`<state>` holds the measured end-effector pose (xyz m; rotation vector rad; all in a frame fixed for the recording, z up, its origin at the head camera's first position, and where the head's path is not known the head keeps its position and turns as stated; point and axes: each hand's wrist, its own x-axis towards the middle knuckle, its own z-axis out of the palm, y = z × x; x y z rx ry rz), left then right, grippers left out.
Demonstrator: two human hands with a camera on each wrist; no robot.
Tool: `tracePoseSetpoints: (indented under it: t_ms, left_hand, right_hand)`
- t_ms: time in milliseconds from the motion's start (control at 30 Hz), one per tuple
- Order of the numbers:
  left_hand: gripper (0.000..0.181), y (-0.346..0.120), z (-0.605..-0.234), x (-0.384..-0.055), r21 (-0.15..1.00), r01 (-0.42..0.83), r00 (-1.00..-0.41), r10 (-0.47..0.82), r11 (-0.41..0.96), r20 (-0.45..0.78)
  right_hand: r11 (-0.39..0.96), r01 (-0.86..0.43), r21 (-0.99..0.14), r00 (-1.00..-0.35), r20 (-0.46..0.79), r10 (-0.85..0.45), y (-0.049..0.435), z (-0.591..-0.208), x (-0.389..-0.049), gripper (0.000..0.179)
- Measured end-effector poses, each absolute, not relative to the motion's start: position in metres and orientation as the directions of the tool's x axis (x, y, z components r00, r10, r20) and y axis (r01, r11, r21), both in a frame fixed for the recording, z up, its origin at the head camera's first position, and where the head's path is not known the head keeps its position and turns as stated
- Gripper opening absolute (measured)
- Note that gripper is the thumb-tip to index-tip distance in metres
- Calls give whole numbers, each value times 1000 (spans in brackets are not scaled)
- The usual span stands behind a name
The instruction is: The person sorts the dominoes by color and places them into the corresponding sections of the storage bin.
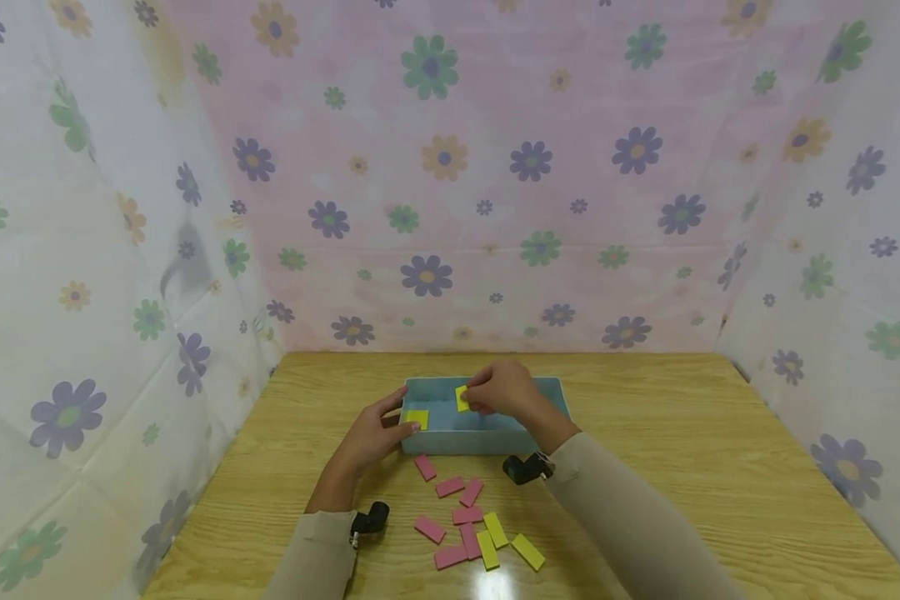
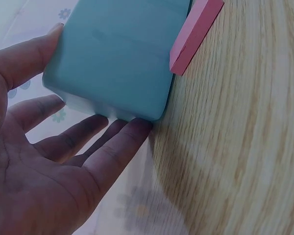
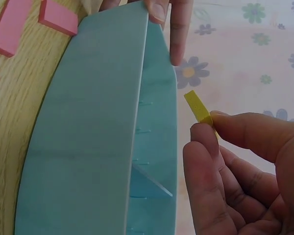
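Observation:
A light-blue plastic box [image 1: 457,442] stands on the wooden table. My left hand [image 1: 375,435] holds its left end, thumb over the front rim; in the left wrist view the fingers [image 2: 120,154] press against the end wall. A yellow rectangular block [image 1: 462,398] is pinched between the thumb and index finger of my right hand [image 1: 506,390], above the box opening. The right wrist view shows this yellow block [image 3: 198,107] edge-on, clear of the box rim. Another yellow block [image 1: 417,418] lies inside, at the box's left end.
Several pink blocks [image 1: 430,529] lie scattered in front of the box, with 3 yellow blocks [image 1: 528,552] at their right. A thin divider [image 3: 152,182] crosses the box interior. Flowered cloth [image 1: 495,183] hangs around the wooden table [image 1: 645,467] at the back and sides.

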<state>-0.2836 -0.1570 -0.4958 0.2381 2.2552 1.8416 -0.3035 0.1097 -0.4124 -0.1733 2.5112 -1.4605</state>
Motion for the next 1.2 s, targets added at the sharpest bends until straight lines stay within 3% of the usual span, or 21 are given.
tracePoseSetpoints:
  t_ms: [800,1200]
  left_hand:
    - [78,-157,-496,-284,981,-18,-961,266,191,-69]
    - [79,-158,-497,-284,981,-6,-962,265,195,-59]
  right_hand:
    - [613,42,-789,-966,-189,-177,71,-421,-326,9]
    - [717,27,-697,-974,-181,-139,59,-431,-330,18]
